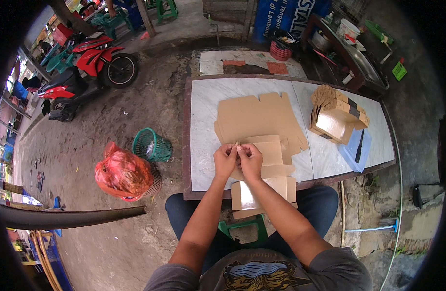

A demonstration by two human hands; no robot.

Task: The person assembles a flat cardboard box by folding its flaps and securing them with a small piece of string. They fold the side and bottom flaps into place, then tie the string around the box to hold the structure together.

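My left hand (225, 159) and my right hand (250, 159) meet at the near side of the tiled table. Both are closed, with thumbs and fingertips pinching the left edge of a partly folded brown cardboard box (269, 150). One of the box's panels, its shiny inside (279, 186) facing up, hangs over the table's near edge above my lap. Just beyond my hands lies a stack of flat, die-cut cardboard sheets (257, 114). What the fingertips press together is mostly hidden by the fingers.
At the table's right stands an open cardboard box (335, 123) with brown pieces; beside it, a black knife (360, 148) rests on a translucent bluish plastic container (350, 151). On the left floor are a green basket (157, 150) and a red plastic bag (122, 172). A red motorbike (89, 65) stands farther off.
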